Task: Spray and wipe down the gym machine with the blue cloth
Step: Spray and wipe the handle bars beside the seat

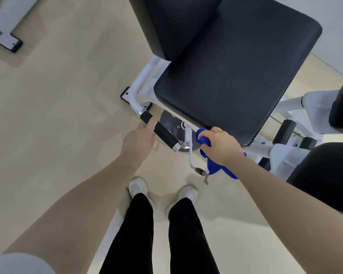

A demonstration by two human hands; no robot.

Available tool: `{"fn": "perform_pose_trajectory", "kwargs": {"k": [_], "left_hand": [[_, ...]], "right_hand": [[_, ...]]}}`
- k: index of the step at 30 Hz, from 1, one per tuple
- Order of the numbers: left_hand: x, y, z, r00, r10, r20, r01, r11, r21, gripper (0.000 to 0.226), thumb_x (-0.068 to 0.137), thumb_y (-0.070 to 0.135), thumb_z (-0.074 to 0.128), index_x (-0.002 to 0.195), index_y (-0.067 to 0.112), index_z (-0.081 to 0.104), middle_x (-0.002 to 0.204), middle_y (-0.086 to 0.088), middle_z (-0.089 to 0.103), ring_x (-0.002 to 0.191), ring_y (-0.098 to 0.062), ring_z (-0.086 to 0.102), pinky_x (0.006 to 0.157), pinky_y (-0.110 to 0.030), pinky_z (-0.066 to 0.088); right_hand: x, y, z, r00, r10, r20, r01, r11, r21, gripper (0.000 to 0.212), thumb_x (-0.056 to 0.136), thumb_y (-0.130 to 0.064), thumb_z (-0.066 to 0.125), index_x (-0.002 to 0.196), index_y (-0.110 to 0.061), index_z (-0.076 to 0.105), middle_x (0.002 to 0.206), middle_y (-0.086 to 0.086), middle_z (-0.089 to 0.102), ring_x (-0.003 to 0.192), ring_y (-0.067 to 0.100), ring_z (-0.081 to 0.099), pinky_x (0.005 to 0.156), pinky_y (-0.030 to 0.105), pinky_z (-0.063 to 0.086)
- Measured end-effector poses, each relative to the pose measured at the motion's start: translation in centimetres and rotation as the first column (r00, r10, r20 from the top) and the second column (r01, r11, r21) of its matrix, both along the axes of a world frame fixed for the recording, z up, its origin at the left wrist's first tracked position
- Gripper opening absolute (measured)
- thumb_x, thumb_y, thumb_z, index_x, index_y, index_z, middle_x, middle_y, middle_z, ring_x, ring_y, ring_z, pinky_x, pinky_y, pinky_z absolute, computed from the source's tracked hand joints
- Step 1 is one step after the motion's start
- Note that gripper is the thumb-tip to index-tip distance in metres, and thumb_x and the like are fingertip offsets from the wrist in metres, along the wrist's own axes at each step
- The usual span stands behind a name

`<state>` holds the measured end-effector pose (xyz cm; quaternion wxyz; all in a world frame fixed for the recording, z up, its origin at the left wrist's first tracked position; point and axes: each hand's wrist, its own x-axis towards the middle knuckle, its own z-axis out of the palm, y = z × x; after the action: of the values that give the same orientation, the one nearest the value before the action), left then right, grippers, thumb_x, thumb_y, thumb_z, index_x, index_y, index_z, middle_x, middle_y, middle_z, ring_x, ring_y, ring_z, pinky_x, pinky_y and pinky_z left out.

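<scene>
**Hands at the seat's near edge**

Right hand (224,145): fingers curled tight round the bunched blue cloth (204,139), held against the near edge of the gym machine's black seat pad (236,76). Left hand (139,139): fingers wrapped round the black handle grip (162,133), left of the seat. White adjustment lever (190,151) stands between both hands.

Bare floor (57,115) left of handle (162,133)
</scene>
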<state>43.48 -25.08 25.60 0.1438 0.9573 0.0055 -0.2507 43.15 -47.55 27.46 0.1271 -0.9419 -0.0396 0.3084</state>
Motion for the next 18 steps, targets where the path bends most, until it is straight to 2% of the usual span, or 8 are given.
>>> {"fn": "perform_pose_trajectory", "kwargs": {"k": [2, 6, 9, 12, 15, 18], "left_hand": [[-0.4, -0.6, 0.0, 0.995, -0.097, -0.003, 0.097, 0.995, 0.023, 0.051, 0.099, 0.019, 0.036, 0.147, 0.027, 0.020, 0.111, -0.011, 0.048, 0.070, -0.031, 0.050, 0.059, -0.035, 0.035], [-1.2, -1.7, -0.7, 0.972, -0.234, -0.009, 0.234, 0.972, 0.008, 0.040, 0.099, 0.019, 0.037, 0.139, 0.022, 0.031, 0.103, -0.011, 0.049, 0.070, -0.032, 0.054, 0.060, -0.040, 0.044], [-1.5, -1.6, -1.3, 0.983, -0.182, -0.017, 0.182, 0.983, 0.001, 0.038, 0.098, 0.015, 0.039, 0.135, 0.020, 0.033, 0.101, -0.011, 0.049, 0.066, -0.030, 0.051, 0.058, -0.039, 0.042], [-1.3, -1.0, -1.5, 0.991, -0.135, -0.015, 0.135, 0.991, -0.016, 0.046, 0.098, 0.014, 0.039, 0.141, 0.023, 0.026, 0.104, -0.010, 0.048, 0.064, -0.027, 0.047, 0.057, -0.036, 0.037], [-0.9, 0.8, -2.0, 0.997, -0.079, -0.004, 0.079, 0.995, -0.057, 0.045, 0.099, 0.018, 0.037, 0.143, 0.022, 0.026, 0.103, -0.012, 0.048, 0.065, -0.028, 0.046, 0.058, -0.034, 0.034], [0.3, 3.2, -2.9, 0.999, 0.048, 0.003, -0.048, 0.997, -0.059, 0.041, 0.098, 0.020, 0.037, 0.139, 0.021, 0.032, 0.106, -0.012, 0.052, 0.077, -0.034, 0.056, 0.061, -0.034, 0.035]], "right_hand": [[0.1, 0.5, 0.1, 1.000, -0.020, 0.008, 0.020, 1.000, 0.005, 0.011, 0.089, -0.020, 0.046, 0.098, -0.019, 0.052, 0.095, 0.003, 0.049, 0.077, 0.026, 0.056, 0.070, 0.039, 0.051], [-0.2, 1.3, 0.2, 1.000, -0.023, -0.007, 0.023, 1.000, 0.004, 0.013, 0.089, -0.019, 0.047, 0.100, -0.017, 0.053, 0.095, 0.002, 0.047, 0.079, 0.025, 0.055, 0.070, 0.036, 0.049], [-0.3, 1.8, 0.1, 1.000, 0.012, -0.023, -0.013, 1.000, -0.017, 0.016, 0.090, -0.020, 0.048, 0.105, -0.016, 0.054, 0.093, -0.002, 0.042, 0.079, 0.021, 0.051, 0.071, 0.034, 0.047], [-0.4, 2.3, 0.0, 1.000, 0.010, -0.015, -0.010, 1.000, -0.019, 0.019, 0.090, -0.019, 0.048, 0.108, -0.016, 0.054, 0.098, 0.002, 0.047, 0.078, 0.021, 0.051, 0.070, 0.035, 0.049], [-0.1, 3.7, -0.1, 0.999, -0.045, 0.006, 0.044, 0.997, 0.062, 0.023, 0.090, -0.019, 0.047, 0.112, -0.018, 0.054, 0.109, 0.004, 0.050, 0.082, 0.024, 0.055, 0.074, 0.039, 0.051], [0.8, 6.4, -1.0, 0.999, -0.017, 0.028, 0.012, 0.990, 0.143, 0.031, 0.091, -0.018, 0.047, 0.122, -0.019, 0.051, 0.116, 0.004, 0.048, 0.092, 0.024, 0.052, 0.080, 0.040, 0.049]]}}
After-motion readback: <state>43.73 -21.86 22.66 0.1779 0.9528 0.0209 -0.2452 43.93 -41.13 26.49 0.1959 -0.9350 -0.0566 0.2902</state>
